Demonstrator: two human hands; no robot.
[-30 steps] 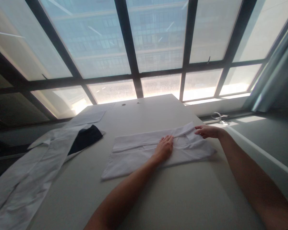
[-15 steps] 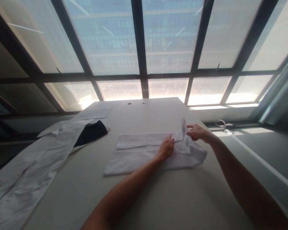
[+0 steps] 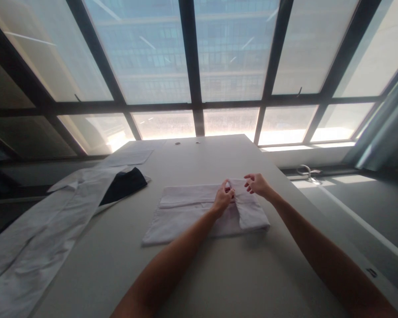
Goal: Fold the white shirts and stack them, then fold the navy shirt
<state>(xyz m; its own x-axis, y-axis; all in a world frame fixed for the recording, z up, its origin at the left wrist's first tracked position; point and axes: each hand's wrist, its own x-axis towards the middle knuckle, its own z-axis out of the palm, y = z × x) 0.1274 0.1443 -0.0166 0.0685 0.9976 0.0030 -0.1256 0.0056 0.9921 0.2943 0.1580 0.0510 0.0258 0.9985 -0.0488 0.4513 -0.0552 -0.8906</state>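
L hand (image 3: 223, 196): curled, apparently pinching edge of doubled-over flap on white garment (image 3: 182, 214). R hand (image 3: 258, 184): relaxed, half-curled, gripping nothing visible, just by flap's far edge; can't tell if touching. Prob. best to steady edge w/ L, lay flap flat, square it to layers below, then smooth creases outward. Lying flat on white table (image 3: 199, 163), in front of wearer; long axis approx. L–R, doubled-over end pointing R. Farther L: 2nd white garment (image 3: 43, 238), w/ dark cloth (image 3: 124, 187) adjoining.

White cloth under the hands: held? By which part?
Left hand appears to pinch the white cloth by the edge of its folded-over flap; right hand appears to hold nothing.
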